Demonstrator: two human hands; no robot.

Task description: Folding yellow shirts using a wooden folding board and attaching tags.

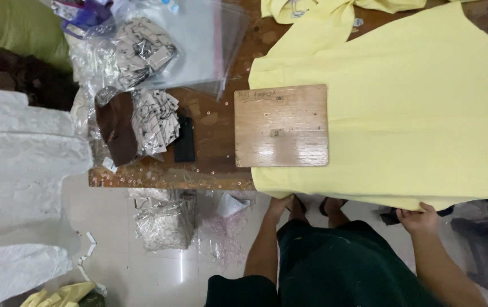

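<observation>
A pale yellow shirt [420,108] lies spread flat over the right part of a brown wooden table [215,122]. On its left part rests a rectangular wooden board [281,126]. My left hand [278,203] grips the shirt's near hem close to the table's front edge. My right hand [419,218] pinches the same hem further right, where the cloth hangs over the edge.
Clear plastic bags [198,40] and bundles of small tags [153,113] crowd the table's left end, with a dark brown cloth piece [116,128] and a black flat object [185,139]. White sacks [22,159] stand at left. More yellow cloth [295,8] lies at the far edge.
</observation>
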